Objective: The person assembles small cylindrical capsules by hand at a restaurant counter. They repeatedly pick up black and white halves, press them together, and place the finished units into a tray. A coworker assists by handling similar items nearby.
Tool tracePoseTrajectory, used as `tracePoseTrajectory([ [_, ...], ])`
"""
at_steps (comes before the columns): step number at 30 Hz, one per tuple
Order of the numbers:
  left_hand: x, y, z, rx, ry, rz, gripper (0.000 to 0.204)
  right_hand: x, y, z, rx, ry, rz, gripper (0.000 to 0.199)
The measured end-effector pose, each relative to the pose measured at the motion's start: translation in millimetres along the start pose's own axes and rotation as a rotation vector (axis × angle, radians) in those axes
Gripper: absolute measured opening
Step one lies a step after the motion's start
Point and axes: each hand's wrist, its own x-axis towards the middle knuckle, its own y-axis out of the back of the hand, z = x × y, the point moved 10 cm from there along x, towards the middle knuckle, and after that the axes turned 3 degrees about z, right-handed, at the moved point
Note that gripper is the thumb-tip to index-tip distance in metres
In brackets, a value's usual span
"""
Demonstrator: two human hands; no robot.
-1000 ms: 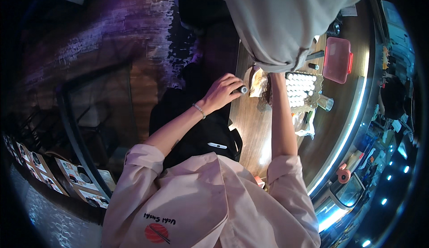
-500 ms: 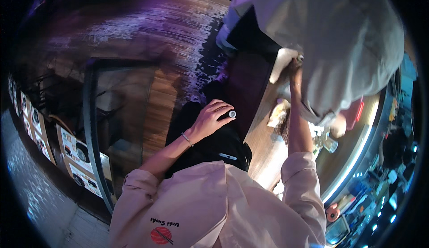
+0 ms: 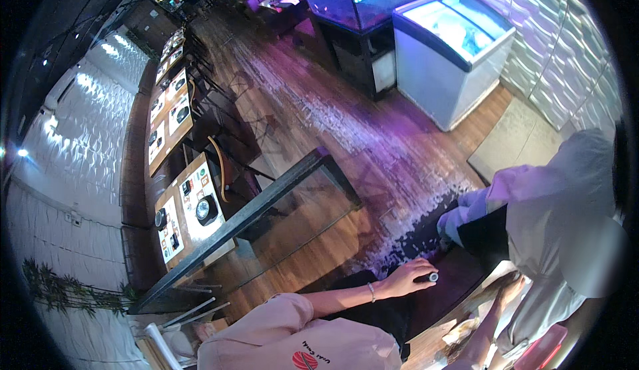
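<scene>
My left hand (image 3: 407, 279) is closed around a small dark cylinder with a pale round end (image 3: 433, 277), held out in front of my body. It is above the dark side of a counter. My right hand (image 3: 511, 289) reaches over the wooden counter (image 3: 428, 347), close beside another person in pale clothes (image 3: 556, 217). Its fingers look bent by a pale, cloth-like thing (image 3: 498, 271), but they are partly hidden and blurred. On the counter beside my right forearm lies a crumpled pale and yellowish thing (image 3: 460, 331).
A dark-framed glass partition (image 3: 266, 220) stands ahead on the left. Beyond it are set tables (image 3: 199, 205) with chairs. A glass-topped chest freezer (image 3: 439, 70) and a lit aquarium (image 3: 363, 0) stand at the back. A red object (image 3: 542, 349) is at the lower right.
My view has swung up and left, bringing the freezer, aquarium and tables into sight. My left hand still grips the cylinder. My right hand stays over the counter near the other person.
</scene>
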Motion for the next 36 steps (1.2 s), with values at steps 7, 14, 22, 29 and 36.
tracePoseTrajectory([
  [7,-5,10,10,-0.017,0.044,0.006,0.047,-83,50,-21,0.12,-0.222,0.204,0.039],
  [14,-6,25,31,-0.211,0.06,0.027,0.035,-210,30,-145,0.84,-0.166,-0.159,0.029],
  [22,0,42,87,-0.421,0.002,-0.002,0.03,-183,227,-345,1.287,-0.116,-0.578,0.036],
  [29,-9,72,116,-0.454,0.033,-0.023,0.032,-158,329,-430,1.345,0.449,-0.678,0.025],
  [36,-13,102,135,-0.28,-0.007,-0.051,0.04,-166,394,-482,1.1,0.783,-0.648,0.02],
])
